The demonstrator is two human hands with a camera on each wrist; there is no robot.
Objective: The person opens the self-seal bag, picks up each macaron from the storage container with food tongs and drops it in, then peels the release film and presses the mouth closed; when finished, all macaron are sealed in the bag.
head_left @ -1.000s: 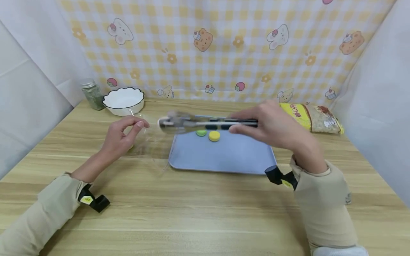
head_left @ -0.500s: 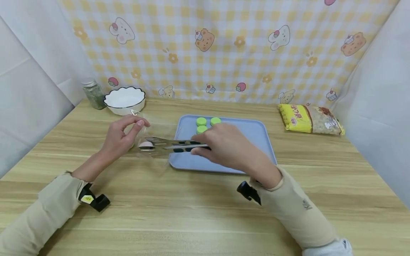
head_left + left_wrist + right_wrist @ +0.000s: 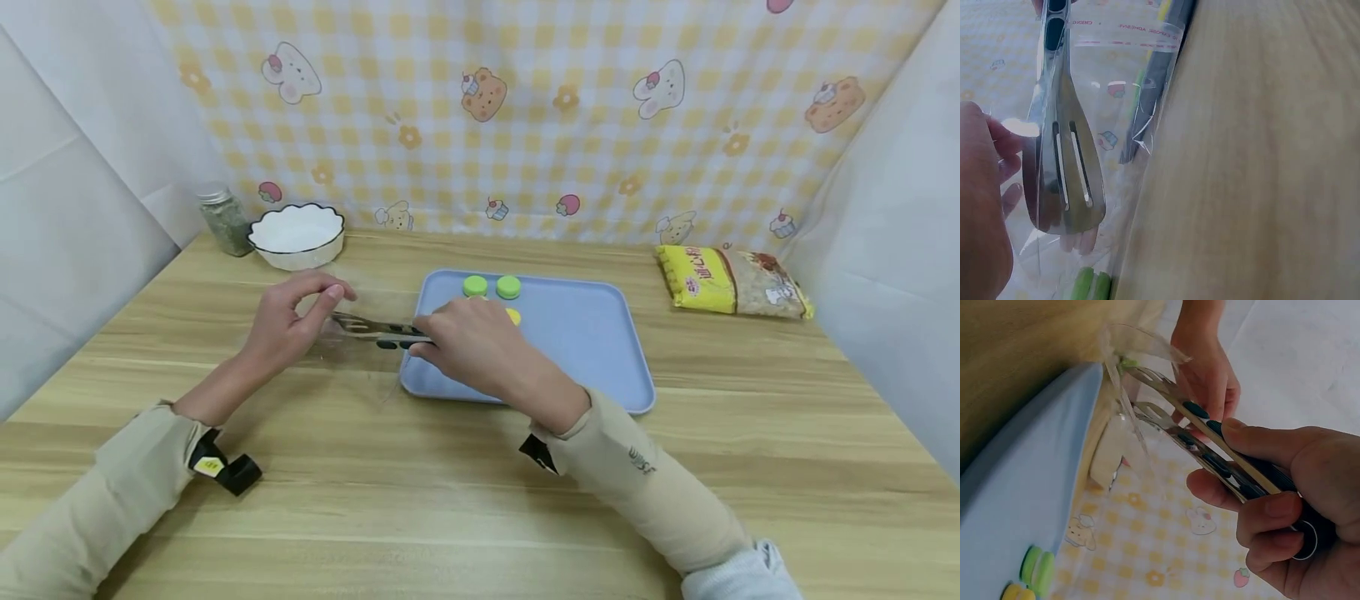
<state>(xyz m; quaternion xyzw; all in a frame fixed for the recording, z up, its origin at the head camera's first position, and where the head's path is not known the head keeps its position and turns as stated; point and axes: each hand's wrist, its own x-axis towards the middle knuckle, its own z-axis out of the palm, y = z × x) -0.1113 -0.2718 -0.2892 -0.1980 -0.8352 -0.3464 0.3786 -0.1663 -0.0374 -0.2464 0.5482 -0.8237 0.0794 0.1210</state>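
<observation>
Right hand (image 3: 480, 346) grips slotted silver metal tongs (image 3: 1074, 181); left hand (image 3: 288, 317) pinches a clear plastic bag (image 3: 1113, 119), probably flimsy, best held by its rim.

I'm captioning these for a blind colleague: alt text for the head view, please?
A person's right hand holds tongs at a clear plastic bag held by the left hand. Nearby, a blue tray bears green discs and a yellow disc; behind stand a white bowl and a jar.
</observation>
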